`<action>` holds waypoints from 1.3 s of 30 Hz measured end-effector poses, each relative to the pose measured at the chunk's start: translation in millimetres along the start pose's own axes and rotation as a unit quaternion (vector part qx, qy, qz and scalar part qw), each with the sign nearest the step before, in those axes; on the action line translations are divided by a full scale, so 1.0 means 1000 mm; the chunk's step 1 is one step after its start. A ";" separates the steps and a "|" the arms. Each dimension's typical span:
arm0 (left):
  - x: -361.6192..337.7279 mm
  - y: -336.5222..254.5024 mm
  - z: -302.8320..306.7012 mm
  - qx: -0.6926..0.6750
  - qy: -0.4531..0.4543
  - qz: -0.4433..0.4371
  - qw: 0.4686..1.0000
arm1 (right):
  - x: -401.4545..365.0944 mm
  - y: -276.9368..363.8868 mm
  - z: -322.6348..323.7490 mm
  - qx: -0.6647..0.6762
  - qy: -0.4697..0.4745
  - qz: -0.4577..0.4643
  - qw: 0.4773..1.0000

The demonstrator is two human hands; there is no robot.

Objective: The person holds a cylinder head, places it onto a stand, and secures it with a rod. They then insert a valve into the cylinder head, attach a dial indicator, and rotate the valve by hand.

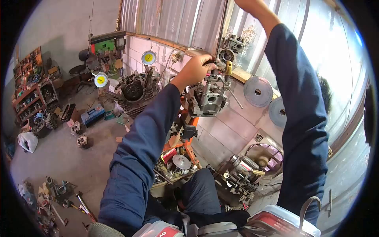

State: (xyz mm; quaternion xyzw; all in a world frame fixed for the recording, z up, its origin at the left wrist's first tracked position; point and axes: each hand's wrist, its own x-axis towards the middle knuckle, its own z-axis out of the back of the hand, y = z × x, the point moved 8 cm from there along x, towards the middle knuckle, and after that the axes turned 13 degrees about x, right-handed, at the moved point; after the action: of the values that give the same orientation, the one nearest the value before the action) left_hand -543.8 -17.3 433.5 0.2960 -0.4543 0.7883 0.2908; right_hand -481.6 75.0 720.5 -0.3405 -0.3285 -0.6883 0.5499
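Observation:
My left hand (196,71) reaches forward with its fingers closed at the upper end of a metal fixture. Whatever they grip, perhaps a dark rod or knob, is mostly hidden. Below the hand, the fixture carries a cast metal engine part (210,100), which looks like a cylinder head. A yellow handle (228,68) stands upright just right of my fingers, and a thin metal lever slants down beside it. My right hand (248,4) is raised high at the top edge, with its fingers cut off by the frame.
An orange stand (191,152) rises beneath the fixture. Two dial gauges (148,57) are at the left, near a large engine casing (133,90). Perforated discs (257,91) hang on the right wall. A blue toolbox (93,114) and loose parts lie on the floor.

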 end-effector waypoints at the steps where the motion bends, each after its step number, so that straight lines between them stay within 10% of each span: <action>1: -0.001 -0.001 0.001 0.022 -0.007 -0.009 1.000 | -0.003 -0.015 -0.006 0.098 -0.011 -0.051 0.994; 10: -0.004 0.007 0.000 0.150 -0.027 0.003 0.988 | -0.023 -0.054 -0.024 0.497 -0.058 -0.127 0.857; 22: -0.009 0.054 -0.033 -0.132 -0.027 0.074 0.988 | -0.015 -0.137 -0.033 0.750 -0.169 -0.071 0.635; 26: -0.007 0.060 -0.035 -0.115 0.000 0.064 0.991 | -0.017 -0.123 -0.016 0.643 -0.206 -0.016 0.738; 29: -0.009 0.064 -0.039 -0.160 0.009 0.075 0.984 | -0.043 -0.021 -0.007 0.002 -0.233 -0.081 0.969; 30: -0.010 0.061 -0.036 -0.131 0.005 0.067 0.989 | -0.034 -0.030 -0.007 -0.066 -0.243 0.068 0.965; 36: -0.009 0.000 0.030 0.033 -0.111 0.008 0.993 | -0.029 -0.053 -0.025 0.033 -0.183 0.200 0.962; 39: -0.005 -0.088 0.097 0.138 -0.265 -0.128 0.946 | -0.047 -0.058 -0.036 -0.232 -0.299 0.299 0.876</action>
State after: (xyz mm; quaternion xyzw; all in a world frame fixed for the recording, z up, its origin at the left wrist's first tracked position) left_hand -456.8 -67.9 517.3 0.5870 -0.3597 0.6928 0.2149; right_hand -534.3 80.5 657.5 -0.7299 -0.1906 -0.4127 0.5105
